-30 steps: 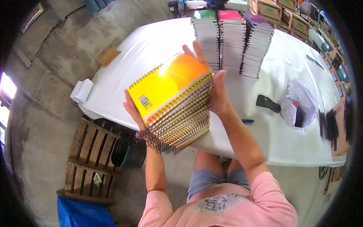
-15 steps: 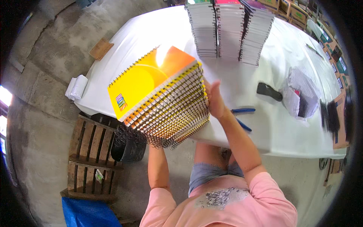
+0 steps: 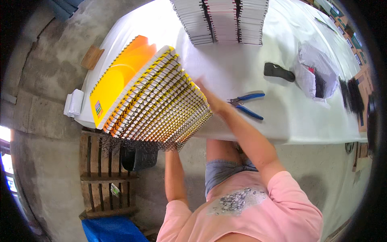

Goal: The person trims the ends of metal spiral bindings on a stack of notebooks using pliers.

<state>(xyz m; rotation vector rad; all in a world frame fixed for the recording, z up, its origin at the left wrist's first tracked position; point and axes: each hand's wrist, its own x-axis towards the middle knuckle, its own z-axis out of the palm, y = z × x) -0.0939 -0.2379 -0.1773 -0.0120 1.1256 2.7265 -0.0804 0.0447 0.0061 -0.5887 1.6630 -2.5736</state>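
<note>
A thick stack of spiral-bound notebooks [image 3: 151, 101] with yellow-orange covers is tilted over the table's near left edge. Its dark coil bindings fan out toward me. From below, my left forearm [image 3: 174, 177] reaches up to the stack's underside; that hand is hidden, bearing the notebooks from beneath. My right hand [image 3: 207, 94] presses against their right side, its fingers smeared and partly behind the stack. Just right of that wrist lie blue-handled pliers [image 3: 248, 106] with their handles apart.
Three tall stacks of spiral-bound books [image 3: 221, 22] stand at the table's far side. To the right are a black elongated object [image 3: 279, 72], a white bag [image 3: 302, 76] and black coils [image 3: 352, 94]. A wooden pallet [image 3: 94, 161] and dark bin [image 3: 143, 159] stand below left.
The stack has shifted left in the picture and tilted, its bound edges spreading more. My right hand went with it, now less visible. The view has also shifted, revealing more of the pliers.
</note>
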